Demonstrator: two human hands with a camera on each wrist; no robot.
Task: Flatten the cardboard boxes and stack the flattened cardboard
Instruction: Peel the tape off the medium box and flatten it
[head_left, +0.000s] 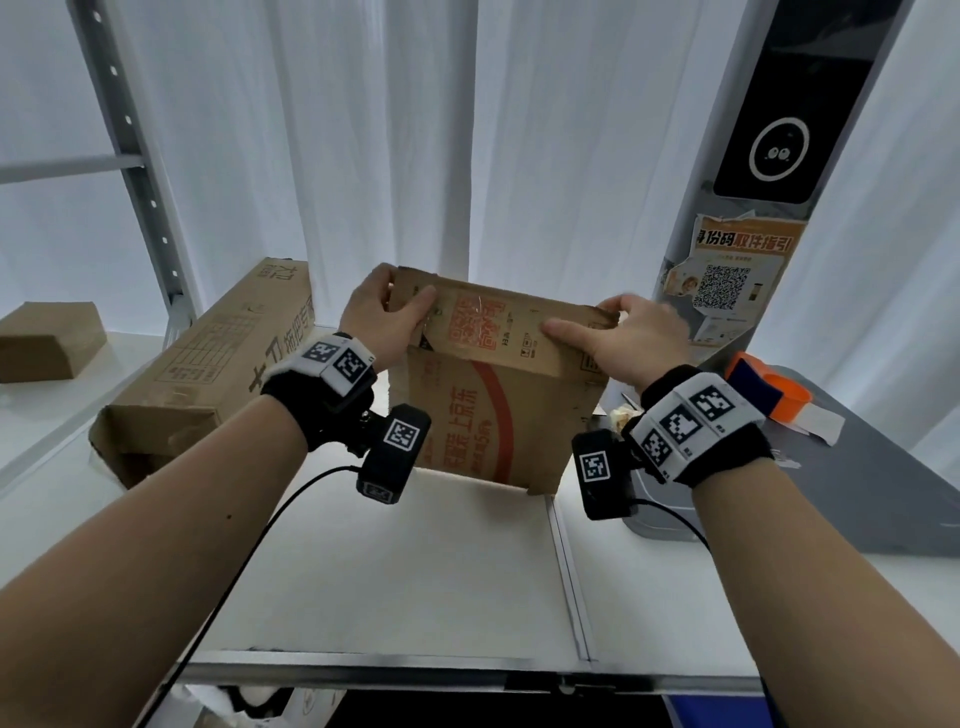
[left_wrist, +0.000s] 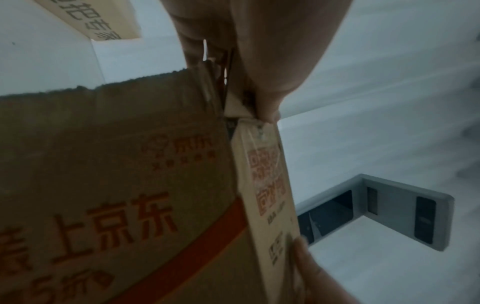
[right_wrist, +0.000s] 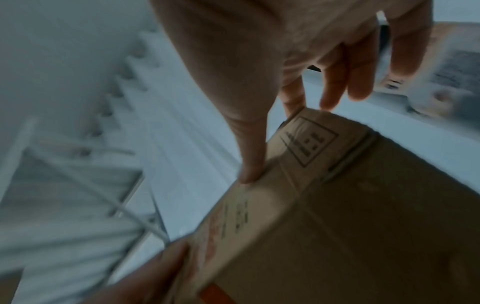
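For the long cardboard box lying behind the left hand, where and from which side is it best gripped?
Probably at its near open end, coming from the front. The long cardboard box lies on its side on the white table, and that torn end faces the person, giving an edge for fingers to curl over. Its far end sits against the curtain.

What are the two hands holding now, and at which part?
Both hold the printed cardboard box by its top flap: the left hand pinches the flap's left corner, and the right hand grips its right end.
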